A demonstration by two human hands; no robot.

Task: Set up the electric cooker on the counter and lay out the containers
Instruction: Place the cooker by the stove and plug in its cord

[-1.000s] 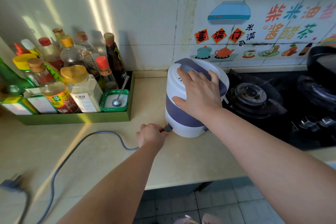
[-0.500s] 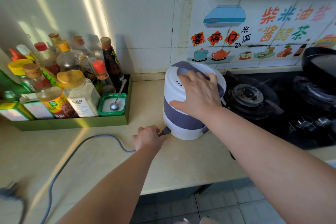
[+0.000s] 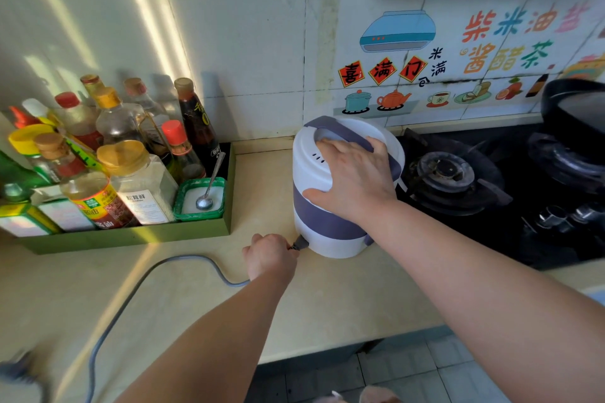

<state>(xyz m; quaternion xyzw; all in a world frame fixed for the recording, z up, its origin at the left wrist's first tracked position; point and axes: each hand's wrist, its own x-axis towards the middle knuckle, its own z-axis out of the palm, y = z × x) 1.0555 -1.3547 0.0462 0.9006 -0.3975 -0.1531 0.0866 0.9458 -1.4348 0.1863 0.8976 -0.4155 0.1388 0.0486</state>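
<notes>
Standing upright on the tabletop [image 3: 327,301], cooker [image 3: 312,177] sits under right hand [image 3: 358,181], fingers spread; left hand [image 3: 270,255] fingers clamp plug [image 3: 301,243] pointing into cooker base.

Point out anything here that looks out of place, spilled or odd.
Nothing is spilled or broken. The electric cooker stands right beside the gas burner, a risky-looking spot. Its cord, gripped at the cooker's base by the left hand, trails loose across the counter to its front left corner; the far end is blurred.

Head cam, fwd/down over counter [image 3: 327,304], close; edges prob. distorted.
</notes>
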